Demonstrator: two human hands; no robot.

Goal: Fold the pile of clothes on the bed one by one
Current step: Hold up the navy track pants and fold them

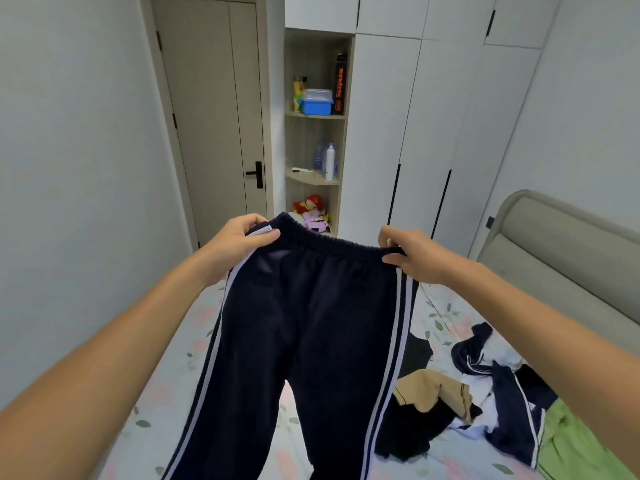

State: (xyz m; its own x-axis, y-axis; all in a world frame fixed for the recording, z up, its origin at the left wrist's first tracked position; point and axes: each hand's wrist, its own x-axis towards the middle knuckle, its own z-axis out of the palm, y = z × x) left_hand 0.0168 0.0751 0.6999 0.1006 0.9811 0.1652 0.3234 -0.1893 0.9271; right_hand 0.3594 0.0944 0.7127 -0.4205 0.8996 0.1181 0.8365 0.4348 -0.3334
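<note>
Pinching the waistband corners, the left hand (239, 242) and right hand (412, 254) hold navy track pants (308, 327) spread above the bed (166, 375), beside the clothes pile (485, 393).

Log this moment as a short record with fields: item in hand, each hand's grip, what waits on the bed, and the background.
item: navy trousers with white side stripes, held up by the waistband, legs hanging over the bed
left hand: grip pinches the waistband's left end
right hand: grip pinches the waistband's right end
pile: unfolded clothes on the bed to the right, navy, tan, black, white and green
background: door, shelf, wardrobe, headboard
</note>
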